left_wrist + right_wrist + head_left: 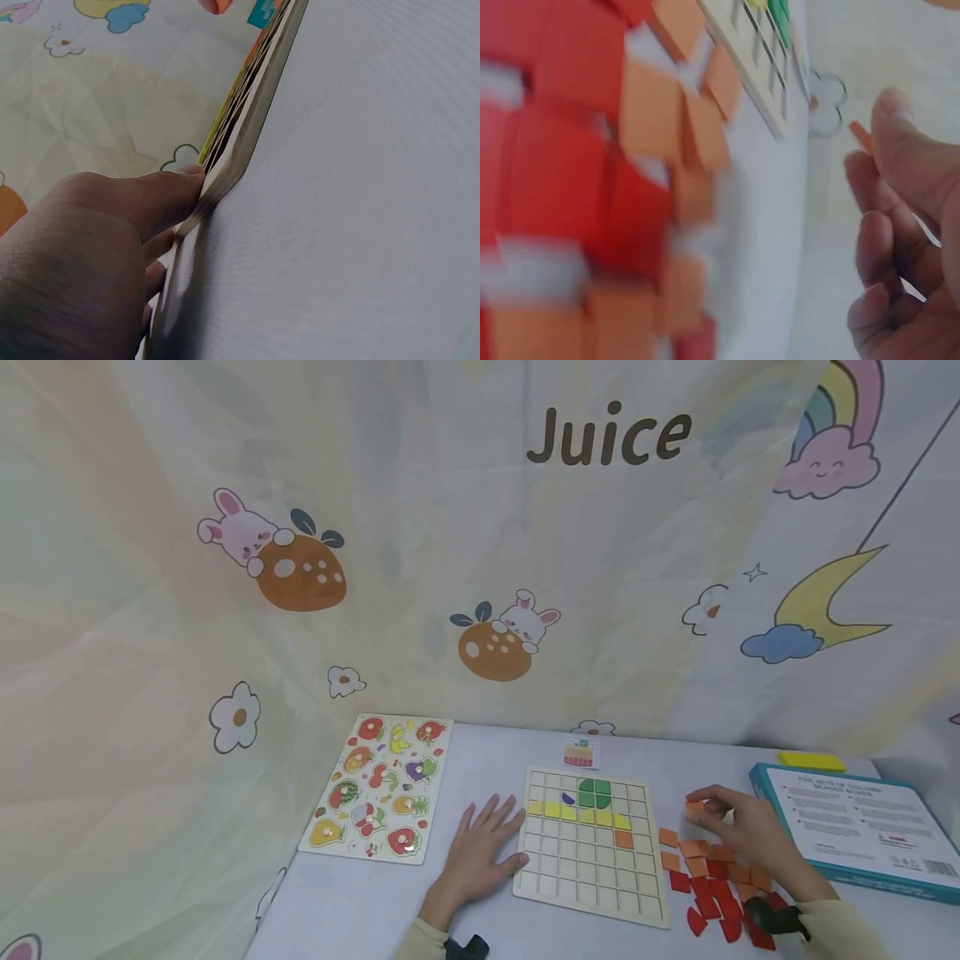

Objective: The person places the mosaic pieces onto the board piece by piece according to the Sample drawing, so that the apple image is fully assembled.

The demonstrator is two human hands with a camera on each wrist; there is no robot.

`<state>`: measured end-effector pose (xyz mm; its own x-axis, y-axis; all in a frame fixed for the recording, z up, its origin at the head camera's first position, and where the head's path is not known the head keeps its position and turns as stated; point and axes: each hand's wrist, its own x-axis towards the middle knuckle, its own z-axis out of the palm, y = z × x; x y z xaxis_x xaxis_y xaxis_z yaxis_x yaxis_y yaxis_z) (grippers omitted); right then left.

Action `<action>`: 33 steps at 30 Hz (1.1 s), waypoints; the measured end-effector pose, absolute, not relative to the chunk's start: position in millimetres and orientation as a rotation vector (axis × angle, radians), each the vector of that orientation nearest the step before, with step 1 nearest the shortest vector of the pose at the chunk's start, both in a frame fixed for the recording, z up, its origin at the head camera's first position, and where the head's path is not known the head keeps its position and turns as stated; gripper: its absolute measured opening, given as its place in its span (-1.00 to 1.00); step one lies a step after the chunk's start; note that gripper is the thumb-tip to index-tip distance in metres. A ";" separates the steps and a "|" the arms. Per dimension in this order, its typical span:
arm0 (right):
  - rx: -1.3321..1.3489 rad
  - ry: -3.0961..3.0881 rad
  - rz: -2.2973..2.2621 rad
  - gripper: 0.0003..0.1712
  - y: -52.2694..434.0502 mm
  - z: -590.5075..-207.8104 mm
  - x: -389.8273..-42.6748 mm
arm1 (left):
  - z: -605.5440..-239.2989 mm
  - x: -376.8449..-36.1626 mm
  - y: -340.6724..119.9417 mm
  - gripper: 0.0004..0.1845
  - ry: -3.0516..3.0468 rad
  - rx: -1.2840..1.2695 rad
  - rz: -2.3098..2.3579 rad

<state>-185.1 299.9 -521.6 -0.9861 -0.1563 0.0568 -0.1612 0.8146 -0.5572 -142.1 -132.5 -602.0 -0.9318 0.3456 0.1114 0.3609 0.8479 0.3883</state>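
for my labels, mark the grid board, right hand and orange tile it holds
Grid board (587, 852): head view, bare squares
Right hand (752, 830): head view, back of hand
Orange tile (860, 136): right wrist view, exposed part

Left hand (480, 852) and right hand (757, 835) were bare. Left sleeve (420, 942), 6 o'clock in head view, and right sleeve (842, 932), 4 o'clock, were pale cream, wrist-length. Left wrist camera (467, 949), at its sleeve's 3 o'clock: black, blocky. Right wrist camera (776, 917), its sleeve's 9 o'clock: black, rounded.

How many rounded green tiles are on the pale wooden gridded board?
4 green tiles, clustered two by two: far left, far right, near left, near right. None looks hidden.
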 end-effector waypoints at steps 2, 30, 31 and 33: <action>0.255 -2.974 0.951 -0.52 290.8 -526.8 -181.6 | -602.0 -142.1 -132.3 -0.26 -2.981 -0.573 -0.632; 0.260 -3.057 1.159 -0.67 223.6 -557.3 -151.1 | -602.5 -142.8 -131.8 -0.25 -2.968 -0.587 -0.616; 0.257 -3.059 1.158 -0.67 223.2 -557.3 -151.3 | -602.4 -142.8 -132.0 -0.25 -2.969 -0.585 -0.619; 0.275 -3.065 1.151 -0.66 223.0 -556.8 -151.8 | -602.1 -142.7 -132.4 -0.25 -2.969 -0.582 -0.616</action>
<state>-151.8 223.0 -556.8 -0.9757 -0.2056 -0.0758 -0.1048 0.7418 -0.6623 -142.7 -132.4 -602.1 -0.9274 0.3518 0.1271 0.3733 0.8494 0.3730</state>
